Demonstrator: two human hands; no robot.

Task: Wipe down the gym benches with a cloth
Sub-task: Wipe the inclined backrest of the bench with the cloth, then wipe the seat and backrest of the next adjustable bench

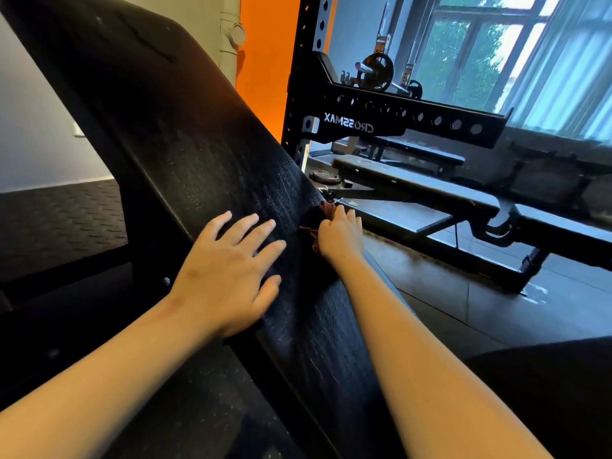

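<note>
View from a head-worn camera, looking down along 2 bare forearms to a tilted black bench pad [185, 134], which runs from the upper left to the bottom centre. The left hand [228, 273] lies flat on the pad, its fingers [265, 226] straight, spread apart and holding nothing. The right hand [341, 236] is at the pad's right edge, just right of the left fingertips, its fingers curled around a cloth [328, 207]. The cloth is reddish brown and crumpled. Most of it is hidden under the hand, with 1 wrinkled fold showing above the right fingertips and another poking out beside the knuckles, toward the left hand. It is pressed against the pad's edge. The pad's grained surface shows fine glossy streaks beyond the left fingertips and again below both hands, between the forearms. Beyond the right fingers a long flat bench [414, 183] stands on the dark floor [463, 309], behind it a black perforated rack [397, 117] and a large window [480, 51]. Far above the left fingertips is an orange wall [265, 61].
</note>
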